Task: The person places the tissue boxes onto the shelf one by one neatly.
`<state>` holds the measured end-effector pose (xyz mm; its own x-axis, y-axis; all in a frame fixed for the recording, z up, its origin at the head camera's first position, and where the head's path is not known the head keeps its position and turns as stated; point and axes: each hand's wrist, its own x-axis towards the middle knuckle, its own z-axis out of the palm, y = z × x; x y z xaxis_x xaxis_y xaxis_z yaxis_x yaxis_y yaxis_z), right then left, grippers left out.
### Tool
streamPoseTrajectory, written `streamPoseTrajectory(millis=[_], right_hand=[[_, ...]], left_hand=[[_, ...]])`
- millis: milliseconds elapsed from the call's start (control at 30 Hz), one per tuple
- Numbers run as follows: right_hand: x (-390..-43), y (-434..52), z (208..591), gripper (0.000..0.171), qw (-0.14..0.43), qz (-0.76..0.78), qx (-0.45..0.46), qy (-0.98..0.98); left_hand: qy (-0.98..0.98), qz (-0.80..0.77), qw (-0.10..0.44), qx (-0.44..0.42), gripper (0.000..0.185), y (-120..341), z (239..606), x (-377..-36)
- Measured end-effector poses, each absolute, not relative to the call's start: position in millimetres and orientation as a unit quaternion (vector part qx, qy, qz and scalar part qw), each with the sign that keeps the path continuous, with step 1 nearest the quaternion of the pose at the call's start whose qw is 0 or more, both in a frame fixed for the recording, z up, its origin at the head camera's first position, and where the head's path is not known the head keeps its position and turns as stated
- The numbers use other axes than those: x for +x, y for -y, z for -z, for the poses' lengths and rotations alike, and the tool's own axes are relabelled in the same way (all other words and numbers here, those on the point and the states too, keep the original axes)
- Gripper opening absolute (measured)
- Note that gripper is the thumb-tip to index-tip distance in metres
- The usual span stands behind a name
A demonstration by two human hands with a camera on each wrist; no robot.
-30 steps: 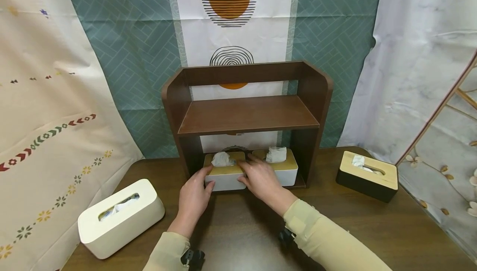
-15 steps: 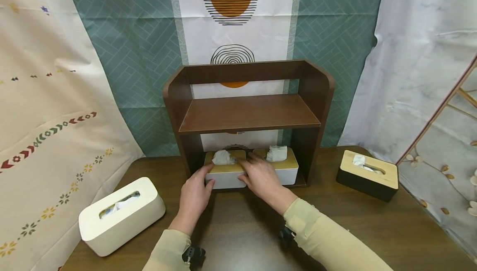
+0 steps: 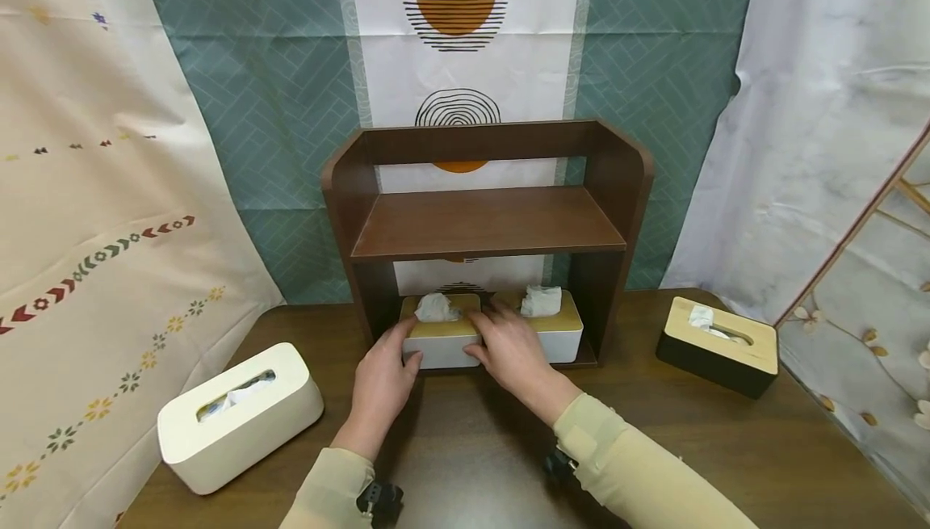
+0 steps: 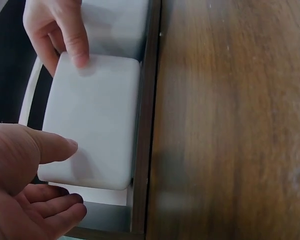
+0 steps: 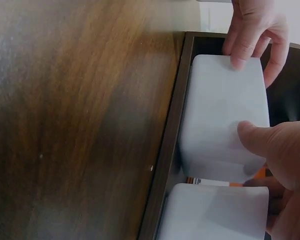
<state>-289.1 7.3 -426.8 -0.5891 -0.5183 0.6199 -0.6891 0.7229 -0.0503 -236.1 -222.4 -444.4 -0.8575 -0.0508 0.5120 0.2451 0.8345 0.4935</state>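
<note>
A white tissue box [image 3: 440, 353] with a wooden lid stands on the left of the lower shelf, a tissue poking out of its top. My left hand [image 3: 381, 379] holds its left end, thumb on the front face. At its right end is my right hand [image 3: 511, 351], the thumb pressed on the front and the fingers in the gap beside a second white tissue box [image 3: 563, 345]. Both thumbs also show against the white front face [image 4: 92, 120] in the left wrist view. In the right wrist view, the box [image 5: 225, 100] partly hides fingertips.
The brown two-tier shelf [image 3: 487, 222] stands at the back of the wooden table [image 3: 465, 448]. A cream tissue box [image 3: 240, 420] lies at the left, and a black one with a wooden lid [image 3: 718, 347] at the right. Patterned cloths hang behind.
The head view has shifted slightly. Both hands stay on the left white tissue box, which has not visibly moved on the shelf.
</note>
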Motion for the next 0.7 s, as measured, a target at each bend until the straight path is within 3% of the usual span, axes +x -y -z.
streamPoseTrajectory(millis=[700], right_hand=[[-259,-3,420,0.069,0.305,-0.148,0.351,0.873]], left_hand=[[0.943,0.228,0.236,-0.047,0.061,231,426,-197]])
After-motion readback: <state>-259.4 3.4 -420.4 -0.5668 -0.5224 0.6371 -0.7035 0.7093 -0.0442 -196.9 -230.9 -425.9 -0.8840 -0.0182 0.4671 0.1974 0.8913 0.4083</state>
